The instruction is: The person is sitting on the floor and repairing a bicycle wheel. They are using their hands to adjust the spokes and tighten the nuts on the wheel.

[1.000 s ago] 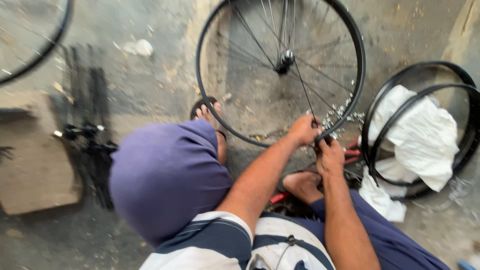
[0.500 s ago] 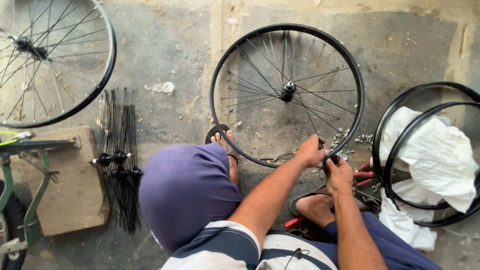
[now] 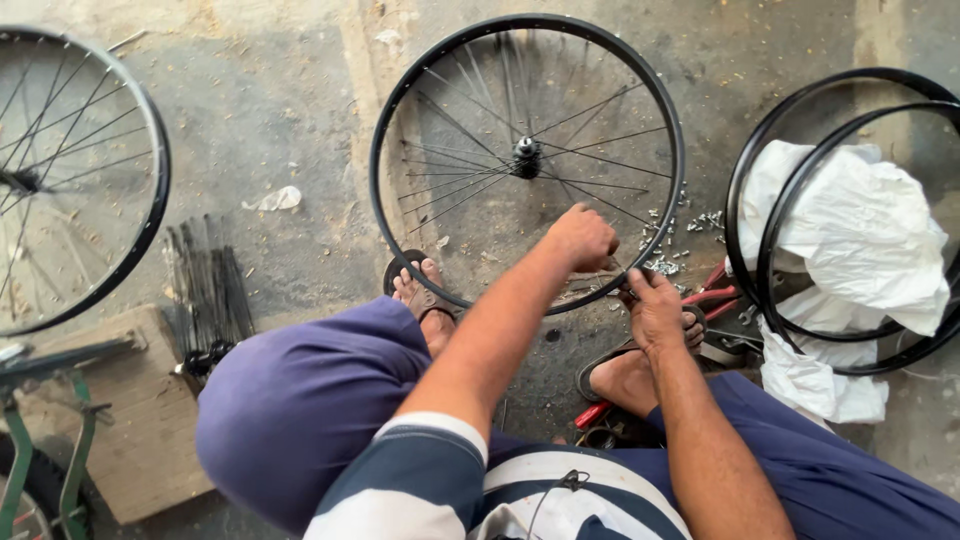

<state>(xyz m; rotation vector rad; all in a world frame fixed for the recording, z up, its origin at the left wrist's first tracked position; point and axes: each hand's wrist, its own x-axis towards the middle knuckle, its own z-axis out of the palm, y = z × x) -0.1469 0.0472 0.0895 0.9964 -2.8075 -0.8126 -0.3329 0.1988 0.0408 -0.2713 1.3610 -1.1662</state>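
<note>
The bicycle wheel (image 3: 527, 160) lies flat on the concrete floor (image 3: 280, 120) in front of us, its near rim right under our hands. Our left hand (image 3: 583, 238) is curled narrow, pinching a spoke just inside the near rim; our right hand (image 3: 655, 310) is closed against the rim's outer edge, fingers bent around something small we cannot make out. To do this step well, we judge it best to steady the rim with the right hand while the left guides the spoke end straight to its hole, without bending it or crossing its neighbours wrongly.

Small metal bits (image 3: 665, 262) lie scattered on the floor just beside our right hand. Our sandalled feet sit at the near rim, the left foot (image 3: 420, 292) touching it. Further right, two bare black rims (image 3: 850, 200) rest over white sacking (image 3: 860, 235). To the left lie a bundle of loose spokes (image 3: 208, 290), a wooden block (image 3: 130, 420) and another spoked wheel (image 3: 70, 180) at the floor's left edge.
</note>
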